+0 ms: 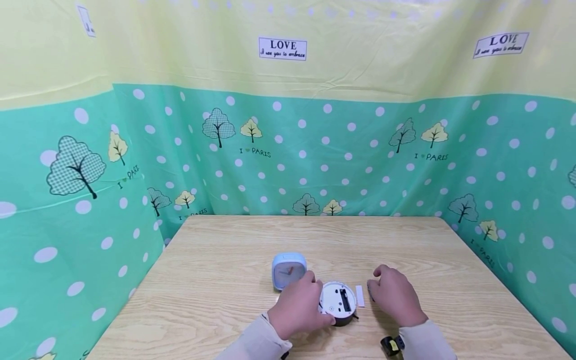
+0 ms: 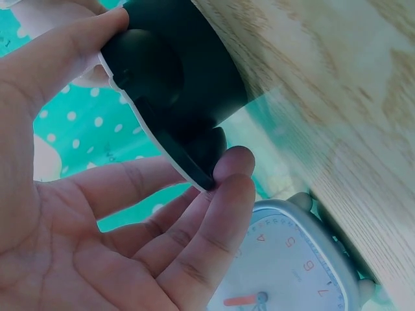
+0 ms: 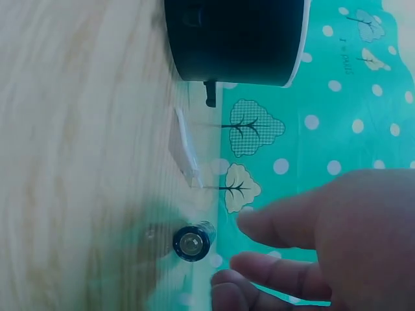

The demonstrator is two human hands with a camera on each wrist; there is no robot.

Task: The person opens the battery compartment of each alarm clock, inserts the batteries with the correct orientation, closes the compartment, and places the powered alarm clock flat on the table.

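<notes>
A round black clock point(image 1: 343, 320) lies with its white back point(image 1: 334, 296) up and its battery slot point(image 1: 345, 300) uncovered. My left hand point(image 1: 299, 305) grips its rim, thumb on the near side and fingers on the far side; the left wrist view shows the black body point(image 2: 175, 65) between them. Over the table to the right, my right hand point(image 1: 396, 295) has loosely bent fingers holding nothing. Just beside those fingers a battery point(image 3: 192, 243) lies on the table, mostly hidden by the hand in the head view. Between clock and battery is a small white cover point(image 1: 360, 296).
A light blue alarm clock point(image 1: 289, 270) stands upright behind my left hand, close to the black clock. The wooden table point(image 1: 234, 240) meets a green and yellow curtain point(image 1: 315, 150) at the back and sides. A black wrist strap point(image 1: 392, 345) sits by my right sleeve.
</notes>
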